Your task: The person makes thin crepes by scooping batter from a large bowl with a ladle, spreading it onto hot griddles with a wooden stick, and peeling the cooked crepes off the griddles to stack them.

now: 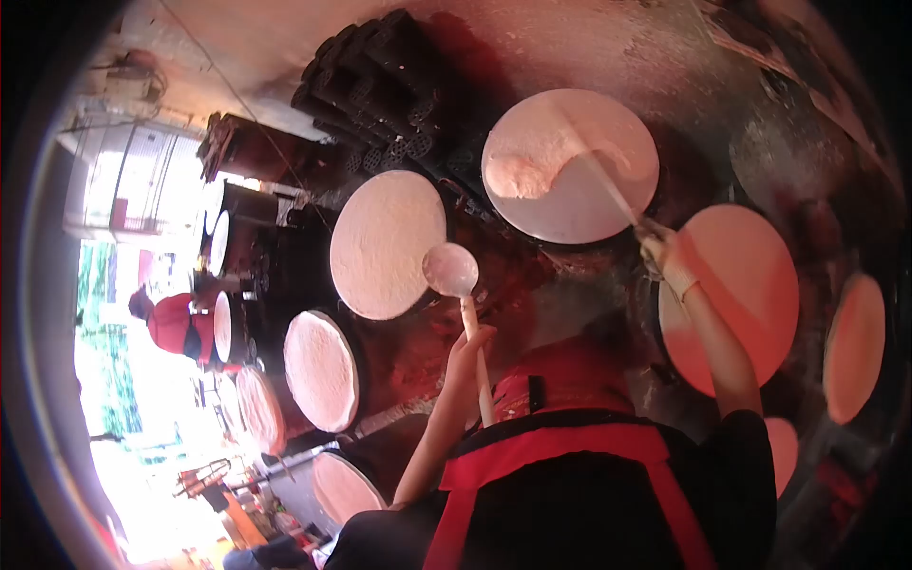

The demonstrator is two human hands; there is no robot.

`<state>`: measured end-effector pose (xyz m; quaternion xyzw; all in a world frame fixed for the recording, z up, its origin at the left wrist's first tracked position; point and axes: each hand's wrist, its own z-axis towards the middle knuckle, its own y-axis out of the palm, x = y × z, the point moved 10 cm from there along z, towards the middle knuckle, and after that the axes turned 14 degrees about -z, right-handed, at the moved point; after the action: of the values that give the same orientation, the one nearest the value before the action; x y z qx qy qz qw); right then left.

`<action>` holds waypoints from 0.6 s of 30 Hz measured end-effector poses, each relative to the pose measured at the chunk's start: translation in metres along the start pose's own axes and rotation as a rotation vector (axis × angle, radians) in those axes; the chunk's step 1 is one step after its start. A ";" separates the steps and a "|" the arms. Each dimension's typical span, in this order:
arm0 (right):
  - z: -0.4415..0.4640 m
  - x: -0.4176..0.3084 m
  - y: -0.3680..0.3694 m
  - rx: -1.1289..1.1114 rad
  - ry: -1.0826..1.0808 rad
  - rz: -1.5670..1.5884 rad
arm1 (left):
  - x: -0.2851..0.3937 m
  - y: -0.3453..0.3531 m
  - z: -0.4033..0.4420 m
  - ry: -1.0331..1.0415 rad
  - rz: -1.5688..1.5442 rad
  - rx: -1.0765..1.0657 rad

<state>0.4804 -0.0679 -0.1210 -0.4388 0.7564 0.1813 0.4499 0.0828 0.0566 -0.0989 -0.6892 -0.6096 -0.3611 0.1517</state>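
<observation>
My left hand is wrapped round the wooden handle of a ladle, whose round bowl is beside the edge of a batter-covered griddle. In my right hand is a long thin stick, blurred along its length, reaching over another round griddle. Pale batter lies in a curved, uneven band on the upper part of that griddle. My right forearm passes in front of a third round griddle.
Dark perforated cylinders are stacked behind the griddles. More round griddles stand at the left, and another at the far right. A person in red is in the bright opening at the far left.
</observation>
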 end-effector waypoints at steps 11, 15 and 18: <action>-0.132 0.181 0.137 0.197 0.075 0.768 | 0.019 -0.144 0.009 -0.040 0.116 -0.149; -0.023 0.050 0.286 0.341 -0.299 0.299 | 0.012 -0.213 -0.010 0.035 -0.001 -0.106; 0.078 -0.011 0.347 0.502 -0.298 0.215 | 0.019 -0.243 -0.048 0.036 -0.073 -0.001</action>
<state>0.2366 0.1802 -0.1943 -0.2002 0.7454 0.0979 0.6282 -0.1634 0.0908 -0.1089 -0.6599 -0.6315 -0.3789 0.1488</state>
